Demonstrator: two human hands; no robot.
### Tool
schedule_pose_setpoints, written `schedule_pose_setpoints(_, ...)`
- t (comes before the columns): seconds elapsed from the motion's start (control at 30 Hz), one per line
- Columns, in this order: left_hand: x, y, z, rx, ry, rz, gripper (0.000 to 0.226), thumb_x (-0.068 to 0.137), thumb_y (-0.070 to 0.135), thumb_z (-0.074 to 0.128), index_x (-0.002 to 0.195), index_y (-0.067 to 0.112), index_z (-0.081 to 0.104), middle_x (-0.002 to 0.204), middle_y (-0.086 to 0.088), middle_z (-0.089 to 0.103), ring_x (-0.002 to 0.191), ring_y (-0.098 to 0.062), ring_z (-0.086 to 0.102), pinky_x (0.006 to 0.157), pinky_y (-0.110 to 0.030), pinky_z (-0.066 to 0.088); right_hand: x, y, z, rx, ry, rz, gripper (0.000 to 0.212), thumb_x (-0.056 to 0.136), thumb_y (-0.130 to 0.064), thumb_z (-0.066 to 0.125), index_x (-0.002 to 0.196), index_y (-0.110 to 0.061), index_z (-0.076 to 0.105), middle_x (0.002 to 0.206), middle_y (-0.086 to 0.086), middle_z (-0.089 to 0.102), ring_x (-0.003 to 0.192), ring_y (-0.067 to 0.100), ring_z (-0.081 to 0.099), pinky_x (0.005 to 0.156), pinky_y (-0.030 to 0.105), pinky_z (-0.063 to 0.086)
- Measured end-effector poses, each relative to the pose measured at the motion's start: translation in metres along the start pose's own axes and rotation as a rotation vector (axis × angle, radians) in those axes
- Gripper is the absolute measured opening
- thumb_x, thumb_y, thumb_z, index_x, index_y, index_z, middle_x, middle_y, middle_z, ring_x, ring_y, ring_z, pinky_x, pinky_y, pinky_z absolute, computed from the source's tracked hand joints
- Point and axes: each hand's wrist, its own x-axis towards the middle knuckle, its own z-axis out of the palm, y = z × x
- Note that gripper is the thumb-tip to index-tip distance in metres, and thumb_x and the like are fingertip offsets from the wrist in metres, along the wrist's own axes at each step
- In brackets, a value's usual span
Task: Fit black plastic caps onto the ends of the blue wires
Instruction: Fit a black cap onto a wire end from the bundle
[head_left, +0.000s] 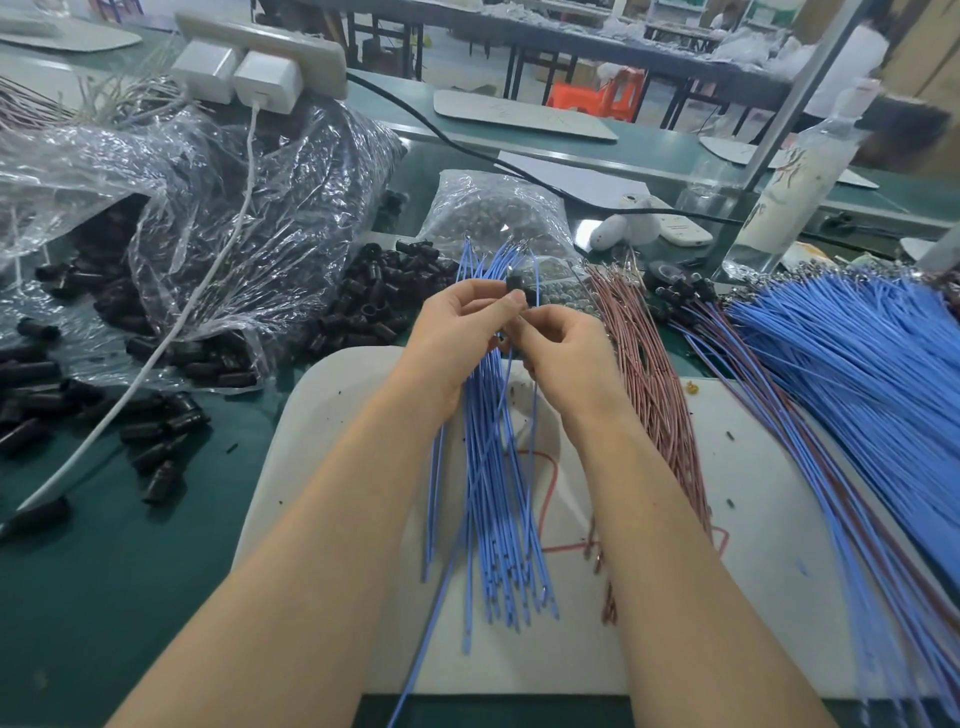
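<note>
My left hand (457, 332) grips a bundle of blue wires (498, 499) that hangs down over the white mat (737, 519); its thumb and forefinger pinch a black plastic cap (519, 283) at the top. My right hand (566, 353) meets it from the right, fingers pinched on one blue wire just below the cap. The wire tips fan out above both hands. Loose black caps (374, 296) lie in a heap to the left, beyond the mat.
A torn clear bag (218, 197) spills more caps (156, 431) across the green table at left. A white charger cable (171, 332) crosses them. Pink-brown wires (654, 395) lie right of my hands, a big blue wire pile (852, 364) farther right. A plastic bottle (789, 192) stands behind.
</note>
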Motion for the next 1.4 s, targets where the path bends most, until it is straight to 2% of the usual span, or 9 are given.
schedule_pose_setpoints(0.17, 0.0014, -0.0003, -0.001, -0.059, 0.052, 0.012, 0.005, 0.088, 0.014, 0.065, 0.086, 0.018, 0.062, 0.069, 0.006, 0.071, 0.07, -0.011, 0.061, 0.08, -0.03, 0.05, -0.0007, -0.0005, 0.0021, -0.112, -0.02, -0.01, 0.016, 0.089, -0.017, 0.066, 0.073, -0.021, 0.064, 0.066, -0.005, 0.066, 0.061, 0.002, 0.059, 0.063, 0.019, 0.042)
schedule_pose_setpoints(0.3, 0.0019, -0.0007, -0.0011, -0.044, 0.093, 0.047, 0.007, 0.088, 0.013, 0.065, 0.083, 0.017, 0.062, 0.065, 0.007, 0.07, 0.065, -0.009, 0.059, 0.063, -0.021, 0.05, -0.0022, -0.0012, 0.0029, -0.171, -0.039, -0.02, 0.017, 0.088, -0.019, 0.066, 0.072, -0.022, 0.062, 0.064, -0.006, 0.065, 0.055, 0.002, 0.053, 0.065, 0.027, 0.045)
schedule_pose_setpoints(0.43, 0.0016, -0.0017, -0.0009, -0.006, 0.118, 0.068, 0.006, 0.087, 0.013, 0.067, 0.083, 0.016, 0.063, 0.071, 0.003, 0.069, 0.066, -0.008, 0.06, 0.062, -0.02, 0.051, -0.0026, -0.0013, 0.0045, -0.174, -0.061, -0.006, 0.019, 0.088, -0.019, 0.066, 0.07, -0.022, 0.061, 0.063, -0.005, 0.063, 0.054, 0.003, 0.051, 0.065, 0.028, 0.043)
schedule_pose_setpoints(0.6, 0.0015, -0.0015, -0.0022, 0.051, 0.09, 0.09, 0.002, 0.087, 0.018, 0.067, 0.087, 0.018, 0.065, 0.073, 0.007, 0.069, 0.071, -0.007, 0.062, 0.075, -0.025, 0.051, -0.0026, 0.0003, 0.0039, -0.147, -0.015, -0.008, 0.02, 0.088, -0.02, 0.066, 0.069, -0.024, 0.062, 0.062, -0.008, 0.064, 0.054, 0.0, 0.053, 0.066, 0.028, 0.044)
schedule_pose_setpoints(0.73, 0.0016, -0.0007, -0.0039, 0.091, 0.065, 0.087, 0.004, 0.087, 0.022, 0.067, 0.088, 0.019, 0.066, 0.076, 0.009, 0.07, 0.071, -0.004, 0.061, 0.076, -0.023, 0.048, -0.0035, -0.0007, 0.0053, -0.132, 0.009, -0.012, 0.021, 0.088, -0.019, 0.066, 0.069, -0.024, 0.062, 0.064, -0.007, 0.065, 0.063, 0.006, 0.058, 0.067, 0.027, 0.044)
schedule_pose_setpoints(1.0, 0.0014, 0.0012, -0.0037, 0.093, 0.047, 0.086, 0.008, 0.086, 0.021, 0.068, 0.091, 0.015, 0.067, 0.071, 0.012, 0.069, 0.062, 0.004, 0.06, 0.056, -0.006, 0.042, -0.0051, -0.0033, 0.0051, -0.084, 0.011, 0.001, 0.02, 0.089, -0.015, 0.064, 0.07, -0.019, 0.062, 0.063, -0.006, 0.063, 0.059, 0.002, 0.057, 0.063, 0.023, 0.042)
schedule_pose_setpoints(1.1, 0.0004, 0.0009, -0.0036, 0.079, 0.05, 0.086, 0.009, 0.086, 0.019, 0.069, 0.091, 0.013, 0.067, 0.076, 0.006, 0.07, 0.061, 0.003, 0.06, 0.056, -0.006, 0.042, -0.0047, -0.0035, 0.0063, -0.051, 0.018, 0.003, 0.019, 0.09, -0.015, 0.063, 0.071, -0.018, 0.063, 0.063, -0.005, 0.063, 0.062, 0.007, 0.058, 0.063, 0.023, 0.043)
schedule_pose_setpoints(1.23, -0.0018, -0.0004, -0.0008, 0.051, 0.034, 0.064, 0.008, 0.084, 0.017, 0.071, 0.089, 0.014, 0.066, 0.083, -0.003, 0.07, 0.062, -0.001, 0.061, 0.059, -0.009, 0.045, -0.0037, -0.0025, 0.0045, 0.029, 0.058, 0.004, 0.02, 0.09, -0.014, 0.063, 0.069, -0.015, 0.063, 0.061, -0.005, 0.063, 0.055, 0.001, 0.055, 0.056, 0.016, 0.042)
schedule_pose_setpoints(1.4, -0.0026, 0.0007, -0.0001, 0.018, 0.039, 0.046, 0.005, 0.085, 0.015, 0.07, 0.086, 0.015, 0.065, 0.083, -0.004, 0.069, 0.063, -0.004, 0.062, 0.053, -0.011, 0.046, -0.0023, -0.0004, 0.0046, -0.053, 0.063, -0.004, 0.017, 0.089, -0.02, 0.065, 0.072, -0.02, 0.065, 0.067, -0.004, 0.066, 0.067, 0.009, 0.062, 0.068, 0.028, 0.049)
